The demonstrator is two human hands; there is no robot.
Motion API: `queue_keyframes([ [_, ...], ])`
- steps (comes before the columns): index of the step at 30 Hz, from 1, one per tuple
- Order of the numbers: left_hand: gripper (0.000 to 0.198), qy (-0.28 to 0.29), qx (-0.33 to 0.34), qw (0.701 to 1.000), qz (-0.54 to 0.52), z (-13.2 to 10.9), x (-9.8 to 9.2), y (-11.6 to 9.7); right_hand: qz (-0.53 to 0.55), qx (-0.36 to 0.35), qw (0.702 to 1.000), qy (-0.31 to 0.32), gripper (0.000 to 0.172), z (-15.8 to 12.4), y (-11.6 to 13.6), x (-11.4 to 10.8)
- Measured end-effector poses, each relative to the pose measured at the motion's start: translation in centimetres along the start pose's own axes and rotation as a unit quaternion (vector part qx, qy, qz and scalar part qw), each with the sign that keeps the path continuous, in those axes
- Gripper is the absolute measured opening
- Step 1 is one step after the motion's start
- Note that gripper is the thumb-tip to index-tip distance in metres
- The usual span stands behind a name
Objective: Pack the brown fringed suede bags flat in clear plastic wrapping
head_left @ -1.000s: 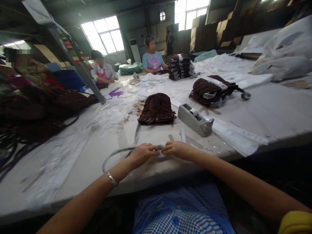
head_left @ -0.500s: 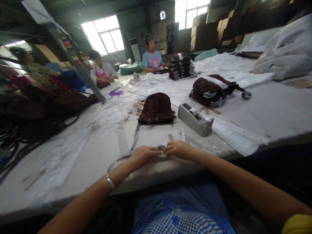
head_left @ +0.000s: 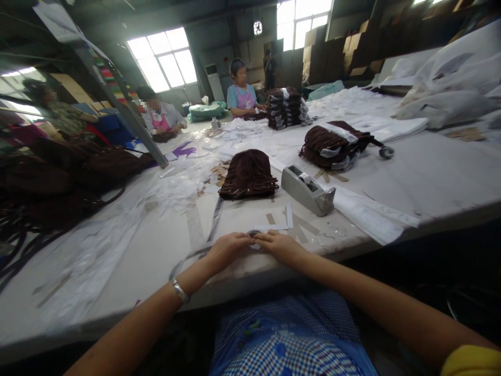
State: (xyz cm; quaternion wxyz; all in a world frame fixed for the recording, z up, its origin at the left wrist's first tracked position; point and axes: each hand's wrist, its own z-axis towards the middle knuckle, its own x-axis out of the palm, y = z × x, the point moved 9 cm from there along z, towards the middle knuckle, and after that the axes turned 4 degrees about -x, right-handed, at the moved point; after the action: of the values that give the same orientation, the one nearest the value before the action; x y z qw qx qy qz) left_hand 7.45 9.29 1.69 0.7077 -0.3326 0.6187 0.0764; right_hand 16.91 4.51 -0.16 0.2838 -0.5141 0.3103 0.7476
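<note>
Both my hands meet at the table's near edge, fingertips on a bag strap wrapped in pale film (head_left: 188, 257). It runs from beside a dark brown fringed handbag (head_left: 248, 175) and curves round to my hands. My left hand (head_left: 230, 249) is closed on the strap, its fingers pressed together. From the other side, my right hand (head_left: 279, 246) lays its fingers against a small greyish curved part (head_left: 255, 245), mostly hidden between the fingertips; its exact form cannot be made out. Just beyond my right hand lie thin white strips (head_left: 288, 215). A grey tape dispenser (head_left: 308, 190) stands right of the handbag.
Wrapped brown bags (head_left: 338, 143) lie at the right, with a taller stack (head_left: 285, 108) behind. Loose brown bags (head_left: 58, 177) heap at the left beside a slanted metal post (head_left: 129, 115). Thin plastic (head_left: 168, 193) covers part of the table (head_left: 438, 183). Co-workers (head_left: 242, 96) sit opposite.
My right hand has shifted slightly left and its fingers lie flatter, uncovering more of the white strips. The view has turned a little; the handbag and dispenser stay in place.
</note>
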Motion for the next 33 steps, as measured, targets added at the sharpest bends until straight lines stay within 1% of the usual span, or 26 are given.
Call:
queue_keyframes([
  [2, 0.020, -0.025, -0.033, 0.999, 0.001, 0.1, -0.1, 0.0, 0.008, 0.006, 1.000, 0.014, 0.032, 0.4, 0.0, -0.6],
  [5, 0.021, -0.068, -0.086, 0.994, 0.000, -0.3, -0.1, -0.6, -0.011, 0.046, 0.999, 0.028, 0.027, 0.9, 0.4, -1.5],
  [7, 0.019, -0.074, -0.101, 0.992, -0.004, -0.8, -0.1, -1.1, -0.025, 0.053, 0.998, 0.033, 0.022, 1.1, 0.8, -1.9],
  [8, 0.017, -0.069, -0.101, 0.992, -0.008, -1.1, -0.1, -1.2, -0.028, 0.040, 0.998, 0.038, 0.020, 1.1, 1.0, -2.0],
  [10, 0.017, -0.053, -0.091, 0.994, -0.015, -1.6, -0.3, -1.3, -0.023, -0.014, 0.998, 0.049, 0.017, 1.2, 1.2, -2.2],
  [13, 0.025, -0.032, -0.069, 0.997, -0.009, -1.9, -0.9, -1.1, -0.006, -0.095, 0.993, 0.064, 0.019, 1.3, 0.6, -2.6],
  [16, 0.021, -0.031, -0.064, 0.997, 0.003, -1.6, -1.1, -0.9, -0.001, -0.123, 0.989, 0.085, 0.021, 1.4, 0.1, -2.9],
  [19, 0.016, -0.046, -0.079, 0.996, 0.003, -1.1, -0.8, -1.1, -0.033, -0.100, 0.989, 0.106, 0.017, 1.8, 0.8, -2.6],
  [22, 0.012, -0.055, -0.085, 0.995, -0.003, -0.9, -0.3, -1.7, -0.064, -0.026, 0.992, 0.107, 0.018, 2.0, 1.4, -2.1],
  [24, 0.012, -0.051, -0.077, 0.996, -0.009, -1.1, -0.2, -2.0, -0.061, -0.002, 0.993, 0.100, 0.019, 1.9, 1.6, -1.8],
  [25, 0.017, -0.047, -0.068, 0.996, -0.011, -1.5, -0.3, -2.1, -0.050, -0.008, 0.994, 0.095, 0.020, 1.8, 1.6, -1.7],
  [27, 0.039, -0.039, -0.065, 0.997, -0.004, -2.6, -0.6, -1.7, -0.021, -0.047, 0.995, 0.087, 0.020, 1.5, 1.6, -1.7],
  [29, 0.060, -0.021, -0.099, 0.995, 0.010, -4.6, -0.9, -0.5, -0.002, -0.080, 0.993, 0.085, 0.019, 1.0, 1.0, -2.1],
  [30, 0.063, -0.006, -0.127, 0.992, 0.014, -5.8, -0.9, 0.3, 0.000, -0.086, 0.993, 0.087, 0.018, 0.6, 0.4, -2.3],
  [31, 0.058, 0.011, -0.154, 0.988, 0.015, -7.2, -0.8, 1.0, -0.003, -0.085, 0.992, 0.090, 0.018, 0.3, -0.2, -2.5],
  [33, 0.041, 0.049, -0.184, 0.982, 0.013, -10.0, -0.5, 1.8, -0.010, -0.078, 0.993, 0.089, 0.019, -0.5, -1.4, -3.0],
])
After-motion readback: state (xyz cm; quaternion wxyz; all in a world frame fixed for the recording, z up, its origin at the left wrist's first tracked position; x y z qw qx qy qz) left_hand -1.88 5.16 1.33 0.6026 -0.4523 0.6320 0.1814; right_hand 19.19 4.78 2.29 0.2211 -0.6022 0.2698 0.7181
